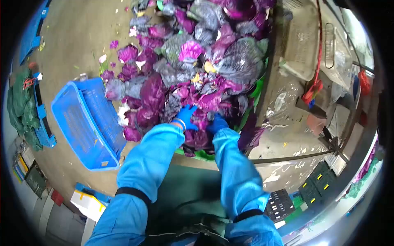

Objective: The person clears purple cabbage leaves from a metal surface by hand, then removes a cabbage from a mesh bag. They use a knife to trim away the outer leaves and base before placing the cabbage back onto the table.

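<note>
Both hands wear blue gloves and reach into a large heap of purple cabbage leaves (209,100). My left hand (186,118) lies on the leaves with its fingers spread. A little to its right, my right hand (217,123) is pushed in among the leaves, and its fingertips are hidden. Loose purple leaves lie between the two hands. A whole purple cabbage (152,92) rests up and to the left of my left hand. Green edging shows below and to the right of the heap.
A blue plastic crate (74,123) stands tilted on the left. Green net sacks (24,104) are at the far left. Pale baskets (301,39) and a red cord (319,45) are at the upper right. Black crates (318,182) stand at the lower right.
</note>
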A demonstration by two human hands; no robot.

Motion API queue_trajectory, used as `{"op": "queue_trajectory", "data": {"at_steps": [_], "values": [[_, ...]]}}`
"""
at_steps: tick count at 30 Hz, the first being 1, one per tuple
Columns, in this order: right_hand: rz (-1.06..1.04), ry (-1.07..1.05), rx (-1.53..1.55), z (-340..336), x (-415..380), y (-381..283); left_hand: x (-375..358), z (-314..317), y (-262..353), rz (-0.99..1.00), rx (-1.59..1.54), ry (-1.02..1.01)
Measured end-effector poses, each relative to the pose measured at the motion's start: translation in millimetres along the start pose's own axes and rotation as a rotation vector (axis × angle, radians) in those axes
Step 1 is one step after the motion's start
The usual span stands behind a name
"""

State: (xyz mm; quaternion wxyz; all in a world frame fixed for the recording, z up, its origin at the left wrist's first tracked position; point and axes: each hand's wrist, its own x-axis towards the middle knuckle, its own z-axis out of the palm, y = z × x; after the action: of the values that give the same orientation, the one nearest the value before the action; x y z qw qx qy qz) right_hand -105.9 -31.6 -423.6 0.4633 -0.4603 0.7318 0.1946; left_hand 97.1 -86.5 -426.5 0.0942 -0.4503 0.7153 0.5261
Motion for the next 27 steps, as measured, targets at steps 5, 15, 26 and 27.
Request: {"op": "queue_trajectory", "data": {"at_steps": [5,15,26,27], "values": [[-0.396,0.651,0.348,-191,-72,-110,-33,-73,82,-0.05,0.05,0.255],[-0.023,0.275,-0.29,-161,127,-69,114,-158,53,0.016,0.414,0.255],[-0.157,0.054,-0.163,-172,182,-55,147,-158,45,-0.214,0.35,0.179],[-0.155,0.059,-0.204,-181,172,-61,122,-149,55,-0.217,0.409,0.337]]}}
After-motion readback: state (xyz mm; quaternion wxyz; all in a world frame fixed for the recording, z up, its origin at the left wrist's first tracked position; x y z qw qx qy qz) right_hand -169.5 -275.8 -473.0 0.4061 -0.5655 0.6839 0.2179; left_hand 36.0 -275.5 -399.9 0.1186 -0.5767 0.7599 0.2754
